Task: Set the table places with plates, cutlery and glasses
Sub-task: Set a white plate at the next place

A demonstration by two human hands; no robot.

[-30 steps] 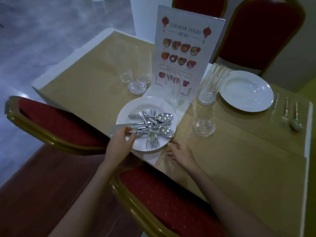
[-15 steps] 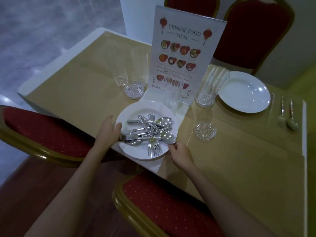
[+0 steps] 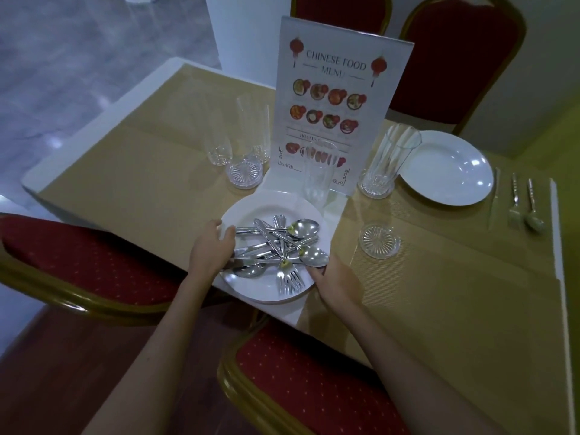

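We stood at the near corner of a surface (image 3: 131,171) laid with tan placemats over white, in a dim room with a pale marbled floor (image 3: 62,58) to the left and red, gold-framed chairs (image 3: 314,372) drawn in on every side we could see. The white plate (image 3: 260,208) heaped with cutlery (image 3: 276,243) sat at the near edge, its rim just over the corner, and we held it from both sides: our left hand (image 3: 210,246) curled over the left rim with the thumb on top, our right hand (image 3: 332,277) gripping the near right rim with fingers tucked beneath. The heap held spoons, forks and knives crossed over one another.

Bare mat lay to the left of the plate and across the near right side. Directly behind the plate stood a tall clear glass (image 3: 318,171), close enough to block the way back, with the upright menu card (image 3: 342,98) right behind it. Two more glasses (image 3: 238,133) and a cut-glass coaster (image 3: 244,174) stood to the left of the card; another coaster (image 3: 379,240) lay alone on the mat to the plate's right.

At the far right one place was laid: a ribbed glass (image 3: 386,164) on its coaster, touching or just beside a bare white plate (image 3: 448,167), and beyond it a knife, fork and spoon (image 3: 521,202) side by side near the surface's right edge.
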